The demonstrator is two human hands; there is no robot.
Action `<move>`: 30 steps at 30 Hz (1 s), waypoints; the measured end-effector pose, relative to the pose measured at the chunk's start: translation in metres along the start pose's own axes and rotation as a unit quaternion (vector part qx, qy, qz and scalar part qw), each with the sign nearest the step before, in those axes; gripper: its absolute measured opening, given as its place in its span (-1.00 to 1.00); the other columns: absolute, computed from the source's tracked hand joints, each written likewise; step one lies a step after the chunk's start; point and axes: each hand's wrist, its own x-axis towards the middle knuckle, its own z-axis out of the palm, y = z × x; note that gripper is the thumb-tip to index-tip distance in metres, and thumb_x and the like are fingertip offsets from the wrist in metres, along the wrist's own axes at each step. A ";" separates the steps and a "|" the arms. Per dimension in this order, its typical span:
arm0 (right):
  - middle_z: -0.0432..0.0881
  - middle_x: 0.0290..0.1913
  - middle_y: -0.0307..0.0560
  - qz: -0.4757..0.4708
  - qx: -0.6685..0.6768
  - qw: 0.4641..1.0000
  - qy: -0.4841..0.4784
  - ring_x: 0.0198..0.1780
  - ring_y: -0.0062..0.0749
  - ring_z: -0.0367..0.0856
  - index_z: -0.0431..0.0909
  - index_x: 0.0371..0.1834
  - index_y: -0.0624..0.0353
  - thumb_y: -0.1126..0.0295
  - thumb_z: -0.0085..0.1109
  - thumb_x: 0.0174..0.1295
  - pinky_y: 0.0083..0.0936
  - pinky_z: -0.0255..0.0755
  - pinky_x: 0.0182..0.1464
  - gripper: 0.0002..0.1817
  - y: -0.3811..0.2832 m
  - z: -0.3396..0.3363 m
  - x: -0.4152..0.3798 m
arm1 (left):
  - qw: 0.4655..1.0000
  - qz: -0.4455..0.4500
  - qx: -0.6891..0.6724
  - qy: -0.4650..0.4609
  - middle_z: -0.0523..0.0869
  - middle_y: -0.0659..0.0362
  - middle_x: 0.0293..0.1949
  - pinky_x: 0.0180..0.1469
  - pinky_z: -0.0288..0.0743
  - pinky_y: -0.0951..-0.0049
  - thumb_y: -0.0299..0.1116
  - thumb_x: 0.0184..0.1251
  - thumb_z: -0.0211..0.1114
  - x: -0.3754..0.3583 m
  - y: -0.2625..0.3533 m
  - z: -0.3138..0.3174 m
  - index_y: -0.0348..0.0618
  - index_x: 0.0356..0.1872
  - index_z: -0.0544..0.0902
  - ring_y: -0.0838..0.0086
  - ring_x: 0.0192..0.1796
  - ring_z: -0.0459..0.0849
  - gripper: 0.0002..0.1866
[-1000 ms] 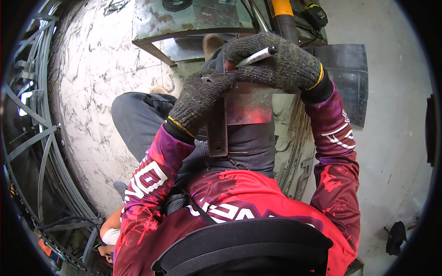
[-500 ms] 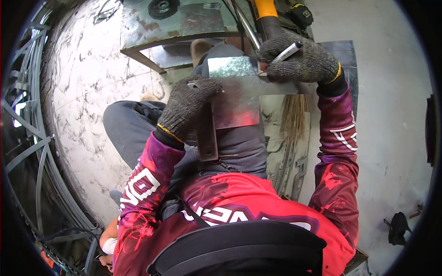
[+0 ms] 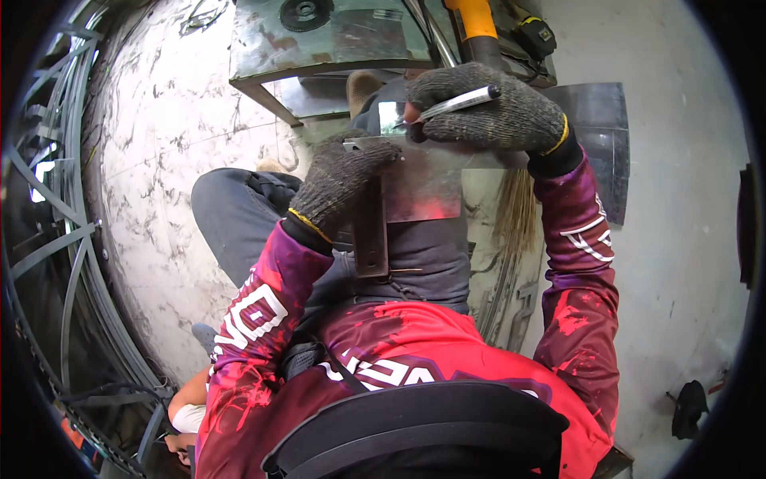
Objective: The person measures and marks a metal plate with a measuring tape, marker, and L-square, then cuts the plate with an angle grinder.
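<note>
My gloved left hand (image 3: 339,176) is closed around the corner of a metal square (image 3: 370,239), pressing it onto a shiny metal sheet (image 3: 423,195). The square's dark stock points down toward my body, and its blade runs to the right across the sheet. The sheet rests over my thigh. Gripped in my gloved right hand (image 3: 499,112) is a silver marker pen (image 3: 463,104) with a black end. This hand covers the sheet's upper right part, and the pen's tip is hidden near my fingertips, just above the blade.
Ahead stands a metal table (image 3: 263,60) with a dark disc (image 3: 306,12), an orange-handled tool (image 3: 476,20) and a tape measure (image 3: 536,36). A broom (image 3: 519,207) and another metal sheet (image 3: 594,108) lie to the right. Metal strips (image 3: 76,295) line the left, near another person's arm (image 3: 190,395).
My right hand has moved left with the marker along the blade, covering more of the sheet's upper part. My left hand still holds the square. The view has shifted slightly.
</note>
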 end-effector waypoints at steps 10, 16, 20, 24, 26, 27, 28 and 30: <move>0.76 0.05 0.00 -0.002 -0.071 0.997 0.003 0.07 -0.28 0.73 0.65 0.16 0.26 0.41 0.42 0.29 -0.34 0.58 0.20 -0.61 0.004 0.008 0.004 | 0.996 -0.053 -0.072 0.015 0.76 0.26 -0.27 -0.09 0.53 0.51 -0.22 0.29 0.43 0.001 -0.001 0.002 -0.21 -0.13 0.77 0.59 -0.24 0.66 -0.72; 0.74 -0.04 -0.03 0.010 -0.073 0.997 -0.007 -0.03 -0.29 0.71 0.67 0.05 0.23 0.34 0.41 0.29 -0.34 0.57 0.12 -0.68 0.012 0.010 0.012 | 0.996 -0.066 -0.063 0.011 0.75 0.28 -0.27 -0.10 0.53 0.50 -0.20 0.28 0.44 0.000 0.009 0.003 -0.21 -0.12 0.76 0.58 -0.23 0.66 -0.70; 0.72 -0.13 -0.06 -0.057 -0.090 0.994 0.011 -0.12 -0.27 0.71 0.67 -0.06 0.19 0.29 0.41 0.27 -0.35 0.58 0.00 -0.73 0.014 0.012 0.017 | 0.989 -0.103 -0.106 0.024 0.74 0.29 -0.28 -0.12 0.52 0.50 -0.20 0.27 0.45 -0.001 0.011 0.003 -0.19 -0.14 0.76 0.59 -0.25 0.65 -0.71; 0.72 -0.13 -0.05 -0.064 -0.089 0.994 0.014 -0.11 -0.23 0.72 0.67 -0.05 0.18 0.29 0.38 0.29 -0.33 0.59 0.01 -0.74 0.012 0.014 0.020 | 0.990 -0.083 -0.109 0.021 0.74 0.29 -0.29 -0.13 0.53 0.49 -0.20 0.27 0.45 0.000 0.008 0.002 -0.18 -0.16 0.76 0.59 -0.25 0.65 -0.73; 0.74 -0.10 -0.02 -0.077 -0.114 0.990 0.031 -0.08 -0.22 0.74 0.66 -0.02 0.20 0.37 0.40 0.27 -0.32 0.60 0.02 -0.73 0.004 0.014 0.017 | 0.989 -0.090 -0.113 0.019 0.74 0.29 -0.29 -0.13 0.52 0.50 -0.21 0.28 0.46 -0.001 0.012 0.002 -0.17 -0.17 0.76 0.59 -0.26 0.65 -0.74; 0.74 -0.10 -0.02 -0.078 -0.115 0.990 0.032 -0.08 -0.22 0.74 0.66 -0.02 0.20 0.37 0.40 0.27 -0.32 0.60 0.02 -0.73 -0.005 0.017 0.013 | 0.990 -0.089 -0.112 0.020 0.74 0.29 -0.29 -0.13 0.52 0.50 -0.21 0.28 0.46 -0.001 0.009 0.000 -0.17 -0.17 0.76 0.59 -0.26 0.65 -0.74; 0.75 -0.09 0.00 -0.094 -0.127 0.978 0.136 -0.07 -0.22 0.75 0.66 -0.01 0.21 0.42 0.41 0.24 -0.31 0.61 0.03 -0.73 -0.019 0.024 0.004 | 0.994 -0.063 -0.093 0.007 0.74 0.29 -0.29 -0.14 0.52 0.50 -0.23 0.28 0.46 0.000 0.002 -0.002 -0.18 -0.17 0.76 0.59 -0.27 0.64 -0.75; 0.78 -0.05 0.01 -0.090 -0.182 0.929 0.308 -0.05 -0.24 0.78 0.67 0.02 0.22 0.56 0.42 0.19 -0.30 0.62 0.03 -0.68 -0.027 0.043 -0.029 | 0.997 -0.033 -0.073 -0.005 0.73 0.29 -0.29 -0.15 0.52 0.51 -0.24 0.28 0.46 0.001 -0.001 -0.004 -0.18 -0.18 0.76 0.58 -0.28 0.64 -0.76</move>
